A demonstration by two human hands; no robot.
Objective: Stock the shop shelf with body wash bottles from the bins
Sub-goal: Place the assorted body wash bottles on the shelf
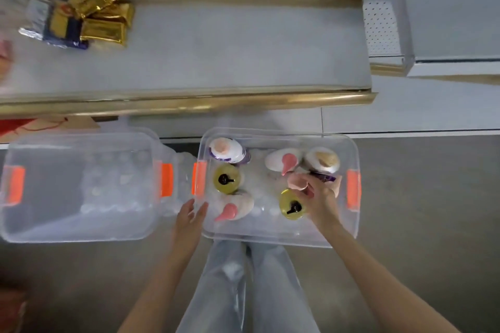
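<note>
A clear bin (278,241) with orange latches stands on the floor and holds several body wash bottles seen from above. Among them are a white and purple bottle (227,150), a yellow bottle with a black pump (226,180) and a white bottle with a pink pump (236,208). My right hand (319,194) is inside the bin at its right side, fingers curled on the pink top of a purple bottle (297,182). That bottle is mostly hidden under the hand. My left hand (190,215) rests with straight fingers on the bin's left rim. The grey shelf (216,57) lies above the bins.
A second clear bin (81,235) sits to the left and holds no bottles. Gold and blue packets (100,21) lie at the shelf's back left. A gold rail (189,105) edges the shelf front. My legs stand just behind the right bin.
</note>
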